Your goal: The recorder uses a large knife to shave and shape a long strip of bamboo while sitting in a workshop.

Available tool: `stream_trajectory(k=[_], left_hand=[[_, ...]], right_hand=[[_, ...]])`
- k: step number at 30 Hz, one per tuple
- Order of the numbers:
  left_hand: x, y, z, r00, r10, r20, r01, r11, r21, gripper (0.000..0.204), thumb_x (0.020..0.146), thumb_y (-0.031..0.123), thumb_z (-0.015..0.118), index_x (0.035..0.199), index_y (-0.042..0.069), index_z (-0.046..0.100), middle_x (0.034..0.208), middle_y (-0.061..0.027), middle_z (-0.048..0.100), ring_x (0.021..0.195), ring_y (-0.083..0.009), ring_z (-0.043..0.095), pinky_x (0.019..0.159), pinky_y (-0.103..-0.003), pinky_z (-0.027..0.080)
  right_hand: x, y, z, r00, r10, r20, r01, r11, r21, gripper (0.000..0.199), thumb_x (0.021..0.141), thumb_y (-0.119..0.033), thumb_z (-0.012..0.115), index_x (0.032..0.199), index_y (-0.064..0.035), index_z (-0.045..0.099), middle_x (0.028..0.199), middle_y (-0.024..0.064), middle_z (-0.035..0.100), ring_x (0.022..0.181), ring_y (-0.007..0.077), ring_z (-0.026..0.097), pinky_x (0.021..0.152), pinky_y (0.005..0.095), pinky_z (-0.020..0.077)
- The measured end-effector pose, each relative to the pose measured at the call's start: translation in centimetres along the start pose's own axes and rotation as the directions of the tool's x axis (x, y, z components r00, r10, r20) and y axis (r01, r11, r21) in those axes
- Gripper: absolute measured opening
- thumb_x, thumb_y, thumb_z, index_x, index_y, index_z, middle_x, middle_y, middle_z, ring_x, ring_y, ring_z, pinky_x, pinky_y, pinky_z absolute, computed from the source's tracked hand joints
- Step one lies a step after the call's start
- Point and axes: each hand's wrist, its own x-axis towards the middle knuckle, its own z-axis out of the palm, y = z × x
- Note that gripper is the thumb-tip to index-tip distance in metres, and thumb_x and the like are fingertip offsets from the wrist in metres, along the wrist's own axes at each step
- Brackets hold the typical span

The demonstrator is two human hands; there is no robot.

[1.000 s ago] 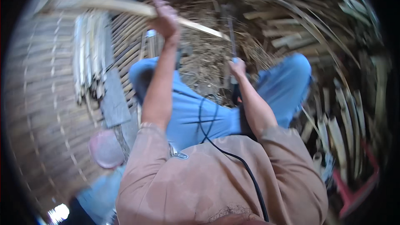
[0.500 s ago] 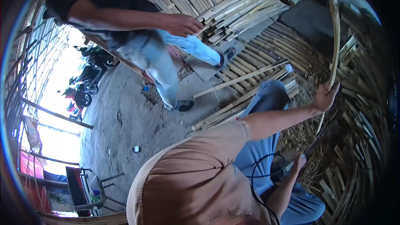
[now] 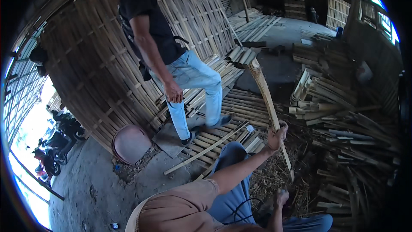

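One long, pale-brown woody strip (image 3: 267, 96) is in the left hand (image 3: 278, 135), fingers wrapped round it. The right hand (image 3: 281, 197) curls below; I can't tell what it holds. Many split brown bamboo pieces (image 3: 328, 94) already lie heaped nearby.

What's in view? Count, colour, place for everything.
Long narrow bamboo strip: one, tan, slanting, right of centre
Split-bamboo pieces: many, tan to grey, heaped along the right
Co-worker: one, black shirt, pale-blue jeans, standing left of centre
Woven bamboo panel: one, brown, upright behind the co-worker
Slatted bamboo surface: one, brown, centre
Straight bamboo pole: one, tan, lying over the slats
Round basin: one, dull pink, by the panel's foot
Motorcycles: at least two, dark and red, far left
Trousers: one pair, blue, bottom
Left hand: one, bare, gripping the strip
Right hand: one, bare, below it; contents unclear
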Motion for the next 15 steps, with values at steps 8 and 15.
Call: stream_trajectory(k=[8, 15], left_hand=[[-1.2, 0.5, 0.2, 0.968, 0.148, -0.205, -0.053, 0.912, 0.407, 0.014, 0.098, 0.020, 0.055, 0.093, 0.006, 0.056, 0.062, 0.0012, 0.045, 0.049, -0.0073, 0.040, 0.046, -0.025, 0.032], [-0.7, 2.5, 5.0, 0.979, 0.150, -0.135, -0.117, 0.967, 0.226, 0.009, 0.096, 0.010, 0.051, 0.089, 0.004, 0.053, 0.052, 0.0023, 0.034, 0.040, -0.0080, 0.028, 0.039, -0.027, 0.025]], right_hand=[[-3.7, -4.1, -1.5, 0.943, -0.326, -0.064, 0.317, 0.941, -0.115, 0.047, 0.087, -0.024, 0.070, 0.130, -0.0079, 0.061, 0.099, 0.0249, 0.070, 0.092, 0.0460, 0.067, 0.079, 0.0545, 0.0534], [-3.1, 3.5, -2.5, 0.954, 0.257, 0.156, -0.242, 0.964, -0.107, 0.040, 0.090, -0.029, 0.063, 0.118, -0.0007, 0.069, 0.118, 0.0269, 0.071, 0.111, 0.0445, 0.068, 0.095, 0.0497, 0.0549]])
